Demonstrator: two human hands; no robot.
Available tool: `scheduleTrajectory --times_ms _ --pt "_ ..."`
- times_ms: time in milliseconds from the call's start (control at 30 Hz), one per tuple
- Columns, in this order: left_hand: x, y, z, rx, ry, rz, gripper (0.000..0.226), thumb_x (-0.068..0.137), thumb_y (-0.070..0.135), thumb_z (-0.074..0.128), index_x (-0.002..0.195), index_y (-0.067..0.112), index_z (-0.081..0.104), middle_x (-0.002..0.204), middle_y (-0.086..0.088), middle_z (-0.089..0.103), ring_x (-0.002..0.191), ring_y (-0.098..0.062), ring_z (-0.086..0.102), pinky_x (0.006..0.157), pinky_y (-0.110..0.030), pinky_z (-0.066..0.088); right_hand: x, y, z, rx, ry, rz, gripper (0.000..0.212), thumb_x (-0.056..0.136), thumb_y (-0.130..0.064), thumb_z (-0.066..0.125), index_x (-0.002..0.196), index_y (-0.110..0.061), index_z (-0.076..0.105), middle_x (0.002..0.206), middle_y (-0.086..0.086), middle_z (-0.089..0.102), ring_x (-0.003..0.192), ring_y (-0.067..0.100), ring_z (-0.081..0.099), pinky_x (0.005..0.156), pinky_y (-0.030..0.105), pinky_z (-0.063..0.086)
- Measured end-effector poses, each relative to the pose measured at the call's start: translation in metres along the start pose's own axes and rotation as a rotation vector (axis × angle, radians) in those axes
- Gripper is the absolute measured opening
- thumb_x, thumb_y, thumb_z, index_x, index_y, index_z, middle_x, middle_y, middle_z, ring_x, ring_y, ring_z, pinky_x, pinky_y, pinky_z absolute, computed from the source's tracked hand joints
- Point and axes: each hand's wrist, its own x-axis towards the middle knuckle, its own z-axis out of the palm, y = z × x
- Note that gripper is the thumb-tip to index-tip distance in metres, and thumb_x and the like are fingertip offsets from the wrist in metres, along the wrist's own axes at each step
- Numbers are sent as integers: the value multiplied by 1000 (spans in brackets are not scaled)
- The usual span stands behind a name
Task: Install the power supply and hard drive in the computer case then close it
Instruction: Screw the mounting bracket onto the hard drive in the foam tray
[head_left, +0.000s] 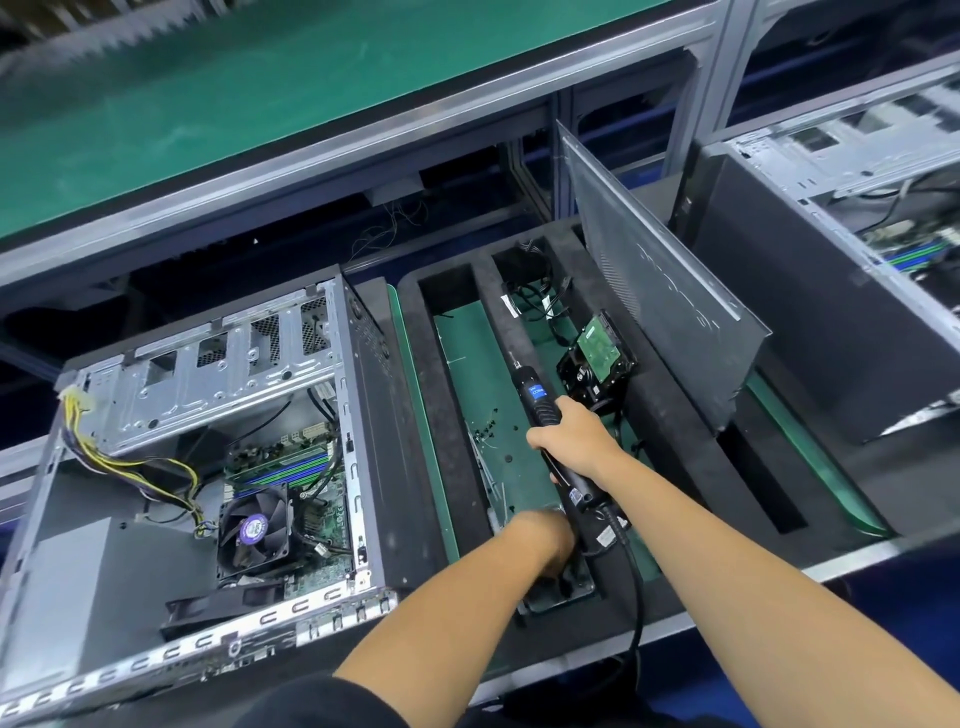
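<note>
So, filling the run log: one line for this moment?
right hand grips screwdriver | left hand in tray | hard drive uninstalled | case open

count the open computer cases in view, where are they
2. One open computer case lies at the left, beside the foam tray. A second case sits at the far right, cut off by the frame edge; more may be hidden.
</note>
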Motion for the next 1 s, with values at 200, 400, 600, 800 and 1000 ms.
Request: scheduleTrajectory --times_ms 200,400,600,800,1000 --pt "6 6 13 -166 122 -97 52 84 14 68 129 -4 48 130 -17 53 114 -31 56 92 -30 43 2 1 0 -24 14 1 28 76 -13 66 96 -10 47 87 10 54 70 26 53 70 39 52" --pt "8 8 21 -388 224 -158 39 91 8 48 129 -1 46 130 -19 52 115 -34 54 98 -33 42 2 2 0 -21 16 3 26 75 -14 66 91 -14 46 86 8 55 68 25 53 66 36 50" --pt "6 14 28 -473 263 -166 45 87 1 50 131 1 46 127 -20 55 113 -35 58 95 -37 48 3 2 0 -14 16 3 27 76 -13 65 95 -11 47 86 10 55 68 26 53 70 41 54" --pt "9 15 26 -448 202 -123 39 89 2 47 125 -10 46 123 -26 54 111 -38 55 96 -33 43 3 1 0 -18 19 4 27 76 -12 65 96 -10 47 85 10 54 68 26 52 69 40 53" --pt "3 13 22 -504 169 -41 44 90 5 54 133 0 46 133 -16 52 117 -31 54 91 -31 46 3 1 0 -23 16 5 26 76 -13 66 94 -11 47 85 8 54 66 24 51 63 34 49"
